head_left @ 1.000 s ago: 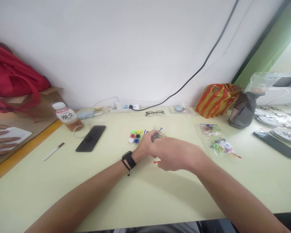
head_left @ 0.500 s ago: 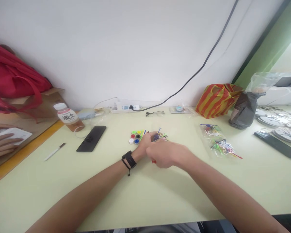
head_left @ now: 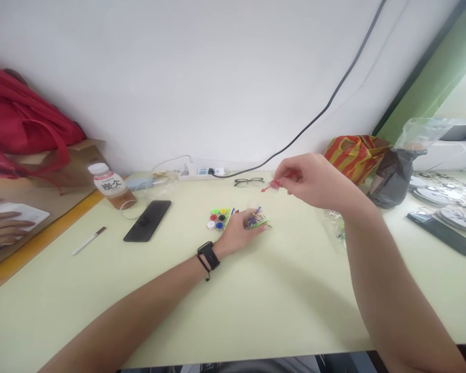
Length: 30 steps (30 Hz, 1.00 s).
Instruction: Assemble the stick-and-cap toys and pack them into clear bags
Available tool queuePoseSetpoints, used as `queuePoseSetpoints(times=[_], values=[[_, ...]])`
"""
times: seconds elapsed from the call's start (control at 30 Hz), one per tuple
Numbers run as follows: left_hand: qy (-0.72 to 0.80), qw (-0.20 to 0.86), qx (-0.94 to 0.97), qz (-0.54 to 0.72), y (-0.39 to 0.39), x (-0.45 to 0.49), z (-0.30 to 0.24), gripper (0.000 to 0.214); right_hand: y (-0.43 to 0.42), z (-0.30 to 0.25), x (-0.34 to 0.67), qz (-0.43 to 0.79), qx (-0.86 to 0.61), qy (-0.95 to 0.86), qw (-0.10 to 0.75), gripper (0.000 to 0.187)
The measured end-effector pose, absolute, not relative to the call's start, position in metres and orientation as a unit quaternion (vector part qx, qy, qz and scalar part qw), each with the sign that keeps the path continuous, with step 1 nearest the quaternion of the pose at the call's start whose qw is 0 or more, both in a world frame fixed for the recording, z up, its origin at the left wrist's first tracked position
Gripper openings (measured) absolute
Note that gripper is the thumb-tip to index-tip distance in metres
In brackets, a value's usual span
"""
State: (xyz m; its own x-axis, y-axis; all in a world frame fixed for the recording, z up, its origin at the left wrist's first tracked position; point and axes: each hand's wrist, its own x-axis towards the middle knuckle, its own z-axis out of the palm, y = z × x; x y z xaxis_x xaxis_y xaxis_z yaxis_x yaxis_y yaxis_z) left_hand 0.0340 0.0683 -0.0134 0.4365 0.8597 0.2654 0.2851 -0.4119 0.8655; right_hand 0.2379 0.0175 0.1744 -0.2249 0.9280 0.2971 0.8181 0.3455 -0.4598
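Observation:
My right hand [head_left: 305, 181] is raised over the back of the table in a closed pinch. From its fingertips a red plastic arrow-shaped piece [head_left: 264, 189] sticks out to the left, with a reddish round part beside it. Lower down, my left hand [head_left: 238, 231] curls around a bunch of small coloured plastic pieces [head_left: 257, 221], among them blue, purple and green sticks. Just left of that hand lies a group of round coloured discs [head_left: 218, 218] in yellow, green, red, black, white and blue. Part of the bunch is hidden by my fingers.
Eyeglasses [head_left: 249, 182] and a power strip [head_left: 198, 172] lie by the wall. On the left are a black phone [head_left: 147, 221], a drink bottle [head_left: 112, 185], a pen [head_left: 89, 241] and another person's hand [head_left: 3, 228]. A striped bag [head_left: 349, 155] stands at the back right.
My right hand has moved away from my left hand, up and to the right, carrying the red arrow-shaped piece. My left hand has stayed at the bunch, which now shows more.

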Motion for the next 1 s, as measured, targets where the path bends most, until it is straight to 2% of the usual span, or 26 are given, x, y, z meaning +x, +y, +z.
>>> queuePoseSetpoints(times=[0.17, 0.47, 0.57, 0.7, 0.83, 1.0], values=[[0.368, 0.418, 0.745, 0.367, 0.064, 0.034, -0.009, 0.057, 0.028, 0.161, 0.231, 0.114, -0.563, -0.782, 0.24, 0.014], [0.379, 0.398, 0.749, 0.369, 0.061, 0.036, -0.004, 0.048, 0.033, 0.156, 0.225, 0.134, -0.527, -0.811, 0.215, 0.014], [0.387, 0.39, 0.751, 0.367, 0.062, 0.036, -0.005, 0.049, 0.033, 0.157, 0.227, 0.124, -0.533, -0.802, 0.239, 0.015], [0.386, 0.381, 0.756, 0.367, 0.063, 0.036, -0.007, 0.038, 0.031, 0.161, 0.227, 0.122, -0.539, -0.786, 0.276, 0.015], [0.379, 0.38, 0.758, 0.369, 0.063, 0.037, -0.008, 0.032, 0.033, 0.158, 0.218, 0.159, -0.547, -0.786, 0.238, 0.013], [0.388, 0.358, 0.764, 0.371, 0.062, 0.036, -0.005, 0.031, 0.041, 0.148, 0.207, 0.218, -0.577, -0.766, 0.183, 0.019]])
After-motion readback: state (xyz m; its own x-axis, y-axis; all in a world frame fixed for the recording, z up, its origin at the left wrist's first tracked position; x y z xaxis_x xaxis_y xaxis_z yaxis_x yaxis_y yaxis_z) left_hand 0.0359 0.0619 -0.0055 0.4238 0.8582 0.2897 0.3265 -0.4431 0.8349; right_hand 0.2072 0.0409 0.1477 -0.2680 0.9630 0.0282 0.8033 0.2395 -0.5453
